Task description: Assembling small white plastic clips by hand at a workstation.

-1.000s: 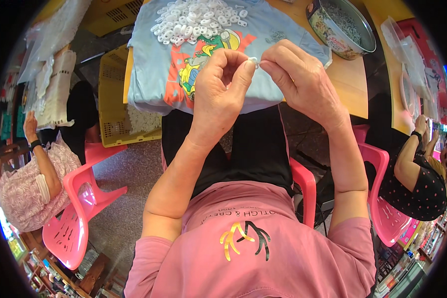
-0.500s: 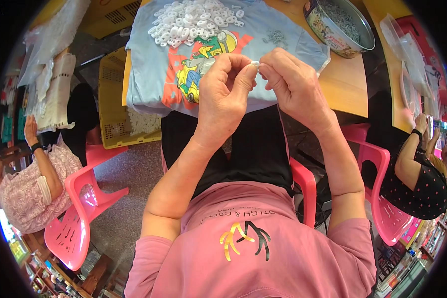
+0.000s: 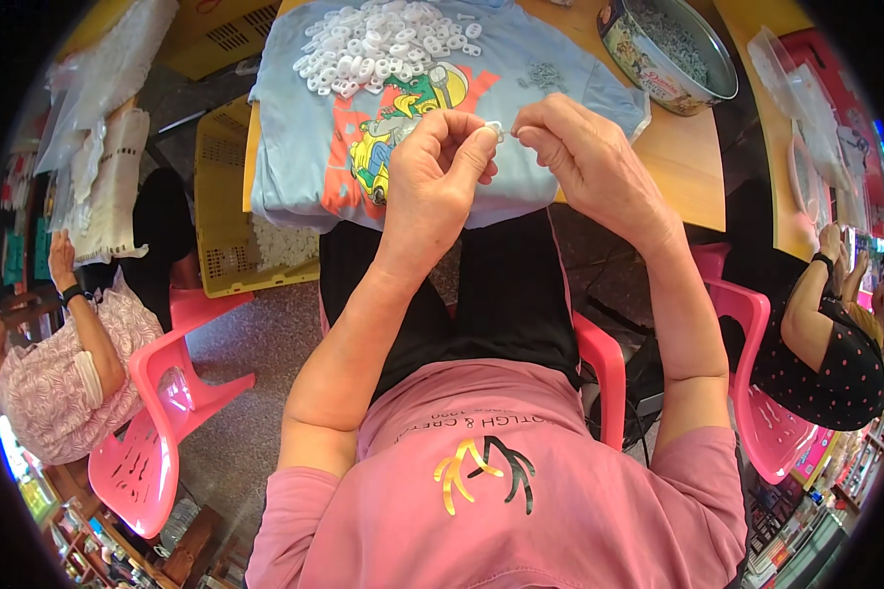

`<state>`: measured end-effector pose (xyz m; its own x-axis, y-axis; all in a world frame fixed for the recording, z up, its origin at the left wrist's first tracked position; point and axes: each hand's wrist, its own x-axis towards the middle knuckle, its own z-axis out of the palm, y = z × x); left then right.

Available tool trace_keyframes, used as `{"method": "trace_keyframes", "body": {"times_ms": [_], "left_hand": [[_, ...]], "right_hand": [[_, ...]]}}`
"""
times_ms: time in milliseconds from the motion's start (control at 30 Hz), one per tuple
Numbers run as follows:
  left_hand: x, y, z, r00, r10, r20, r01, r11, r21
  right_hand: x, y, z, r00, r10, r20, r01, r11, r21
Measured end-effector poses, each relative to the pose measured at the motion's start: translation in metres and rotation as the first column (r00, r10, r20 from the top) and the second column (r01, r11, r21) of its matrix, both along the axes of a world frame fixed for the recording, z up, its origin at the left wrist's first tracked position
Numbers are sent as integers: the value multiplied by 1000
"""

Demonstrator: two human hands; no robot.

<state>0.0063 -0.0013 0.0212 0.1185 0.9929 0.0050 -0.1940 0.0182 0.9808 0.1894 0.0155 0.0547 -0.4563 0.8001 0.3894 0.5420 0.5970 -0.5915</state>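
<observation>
Worktop [image 3: 702, 167]: wooden, in front of my knees
Cloth [image 3: 304, 147]: light blue with a cartoon print, spread over the worktop
Tin [image 3: 663, 49]: round, far right, holding small grey bits
Pile of white rings [image 3: 383, 44]: on the cloth's far end
My left hand [image 3: 437, 172]: fingers pinched on a small white ring [image 3: 494, 127], above the cloth's near edge
My right hand [image 3: 580, 157]: fingers closed, tips meeting the same ring

A small piecework workshop: heaped white plastic rings [image 3: 383, 44], yellow crates [image 3: 228, 211], pink plastic chairs [image 3: 162, 393].
</observation>
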Motion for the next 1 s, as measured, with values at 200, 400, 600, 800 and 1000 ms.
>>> {"method": "trace_keyframes", "body": {"times_ms": [200,400,600,800,1000], "left_hand": [[-2,-3,2,1000,-15,9,15,1000,16],[1,-10,8,999,-45,-1,45,997,65],[2,-15,11,999,-48,1,47,997,65],[4,-16,15,997,-14,-71,23,991,135],[2,-14,4,1000,-18,-1,18,998,57]], "right_hand": [[0,-1,9,989,41,140,-51,996,68],[4,-3,11,991,106,85,-108,994,22],[3,-7,14,989,134,64,-134,991,-1],[0,-8,14,990,140,-34,-141,990,-11],[-7,-6,-1,988,135,-70,-137,990,-23]]}}
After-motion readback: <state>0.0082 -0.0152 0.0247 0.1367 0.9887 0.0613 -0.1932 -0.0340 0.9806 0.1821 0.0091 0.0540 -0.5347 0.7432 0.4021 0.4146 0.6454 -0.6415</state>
